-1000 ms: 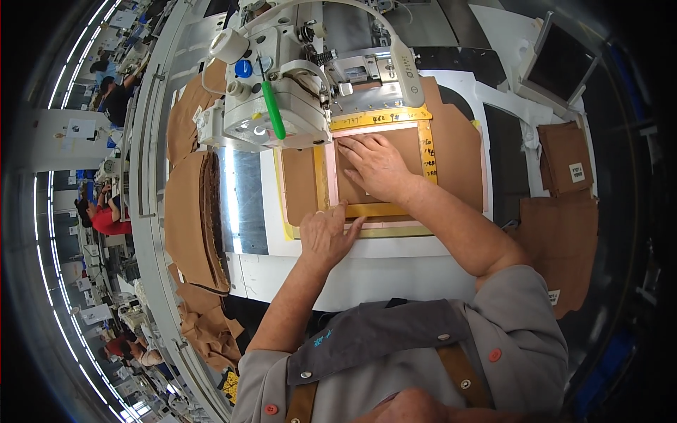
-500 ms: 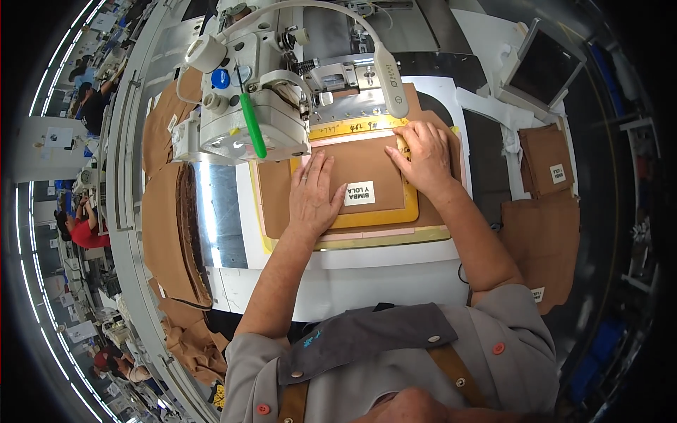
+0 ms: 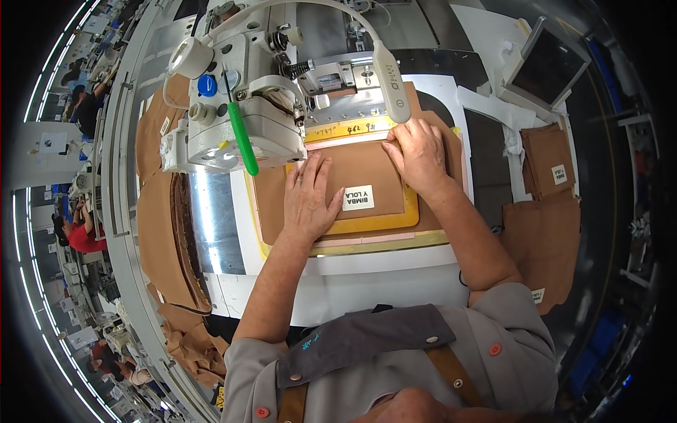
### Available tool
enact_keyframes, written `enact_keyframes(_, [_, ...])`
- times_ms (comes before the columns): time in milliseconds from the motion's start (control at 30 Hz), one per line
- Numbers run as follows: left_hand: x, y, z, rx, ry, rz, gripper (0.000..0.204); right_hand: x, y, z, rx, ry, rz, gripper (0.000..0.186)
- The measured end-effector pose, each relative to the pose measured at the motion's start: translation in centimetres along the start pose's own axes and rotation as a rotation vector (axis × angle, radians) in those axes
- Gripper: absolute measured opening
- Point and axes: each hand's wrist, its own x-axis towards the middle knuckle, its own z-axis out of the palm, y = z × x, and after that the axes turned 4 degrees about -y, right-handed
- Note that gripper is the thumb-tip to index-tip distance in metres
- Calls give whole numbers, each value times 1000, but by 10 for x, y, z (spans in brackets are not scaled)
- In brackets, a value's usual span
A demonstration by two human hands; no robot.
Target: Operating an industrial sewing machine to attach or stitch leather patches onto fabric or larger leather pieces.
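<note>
A brown fabric panel with a white label lies inside a yellow frame, on top of a larger brown piece. On the panel's left side my left hand rests flat and open, its fingertips close to the sewing machine head. My right hand lies at the panel's upper right corner. Its fingers are slightly bent and touch the frame edge below a hanging white control box; nothing is gripped between thumb and fingers. Part of the frame is hidden under both hands.
Tools with a green handle rest against the machine head. Stacks of brown fabric stand at left and right. A dark screen is at the far right. Other people work at distant benches on the left.
The view has shifted slightly, so the machine head appears a little lower and further left. Both hands keep nearly the same places on the panel and frame.
</note>
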Motion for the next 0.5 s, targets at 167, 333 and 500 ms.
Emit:
enact_keyframes(167, [1,-3,-2,70,-16,16,62,5,6,2,196,-74,43,14])
enact_keyframes(333, [2,-3,-5,108,-41,9,63,6,1,0,431,-104,307,16])
enact_keyframes(500, [1,-6,-4,106,-31,14,63,5,6,1,231,-72,168,15])
